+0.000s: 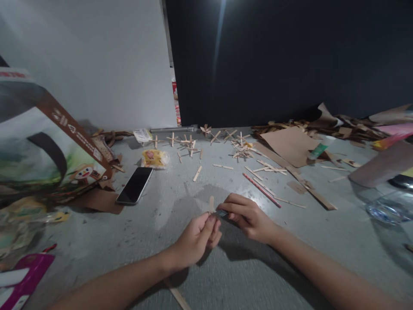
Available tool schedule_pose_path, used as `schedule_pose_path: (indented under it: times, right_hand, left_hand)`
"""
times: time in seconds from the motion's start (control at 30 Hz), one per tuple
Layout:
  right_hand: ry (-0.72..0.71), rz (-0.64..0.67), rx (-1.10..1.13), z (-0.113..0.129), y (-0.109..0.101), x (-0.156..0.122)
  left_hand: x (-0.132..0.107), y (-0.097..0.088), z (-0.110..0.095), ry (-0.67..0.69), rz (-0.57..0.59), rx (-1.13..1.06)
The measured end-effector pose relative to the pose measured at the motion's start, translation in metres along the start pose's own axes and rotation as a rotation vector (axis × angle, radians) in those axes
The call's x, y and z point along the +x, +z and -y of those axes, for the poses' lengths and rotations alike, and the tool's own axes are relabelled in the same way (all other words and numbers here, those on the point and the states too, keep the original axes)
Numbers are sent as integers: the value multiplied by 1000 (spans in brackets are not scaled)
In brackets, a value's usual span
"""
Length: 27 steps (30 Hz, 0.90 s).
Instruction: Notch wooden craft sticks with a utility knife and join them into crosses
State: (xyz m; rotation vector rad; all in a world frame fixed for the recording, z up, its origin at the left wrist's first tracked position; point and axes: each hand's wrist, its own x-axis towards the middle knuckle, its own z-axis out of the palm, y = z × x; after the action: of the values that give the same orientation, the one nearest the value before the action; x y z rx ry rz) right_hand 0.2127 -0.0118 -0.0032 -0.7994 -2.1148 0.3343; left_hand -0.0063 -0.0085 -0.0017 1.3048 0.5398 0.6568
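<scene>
My left hand [196, 239] is closed in a pinch on a short wooden stick [211, 203] that stands upright from the fingertips. My right hand [247, 215] is closed around a small dark object [222, 213], too small to name, held against the base of the stick. Both hands hover low over the grey floor [180, 241], touching each other at the fingertips. Farther back lie several loose wooden sticks [197, 173] and several glued stick crosses [190, 144].
A black phone [134, 185] lies to the left. A printed cardboard box [41, 146] lies at the far left. A red pencil [261, 189], brown cardboard sheets [287, 146] and paper scraps lie to the right. A snack packet [154, 158] lies behind the phone. A dark wall stands behind.
</scene>
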Motion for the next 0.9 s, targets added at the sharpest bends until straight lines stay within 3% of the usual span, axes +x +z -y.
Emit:
schedule_pose_path:
  times: [0.47,0.67,0.9]
  right_hand:
    - [-21,17,21,3,4,1]
    - [-25,0,15,1,5,-1]
    - [-54,6,-27,1,5,0]
  left_hand:
    - [-2,-1,4,-22,63,21]
    - [-2,0,8,10,39,20]
    - [-2,-7,11,-24,120,88]
